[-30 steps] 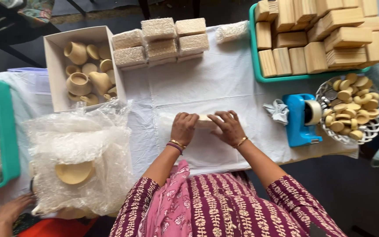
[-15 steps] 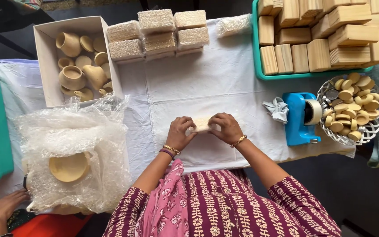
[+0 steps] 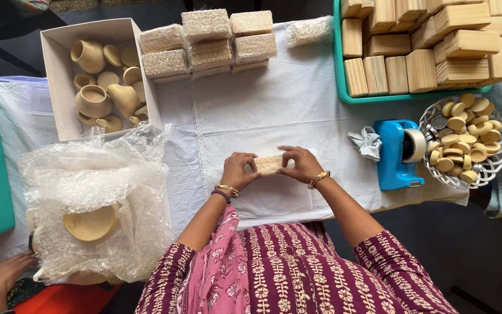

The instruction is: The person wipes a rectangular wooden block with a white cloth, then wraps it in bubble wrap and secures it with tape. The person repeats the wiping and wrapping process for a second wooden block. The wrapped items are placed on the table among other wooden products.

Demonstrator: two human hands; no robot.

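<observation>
White cloth covers the tabletop (image 3: 274,110), with a teal crate of wooden blocks (image 3: 419,52) at the far right and a box of clay pots (image 3: 97,81) at the far left. Near the front edge, the left hand (image 3: 238,171) and right hand (image 3: 298,164) pinch a small bubble-wrapped block (image 3: 269,164) between them, fingers closed on its two short ends. Judged by its look, the block is light and rigid under a soft, slightly slippery wrap, so the end faces offer the firmest hold. Both forearms converge from the body, wrists bent inward, thumbs nearest the wearer.
</observation>
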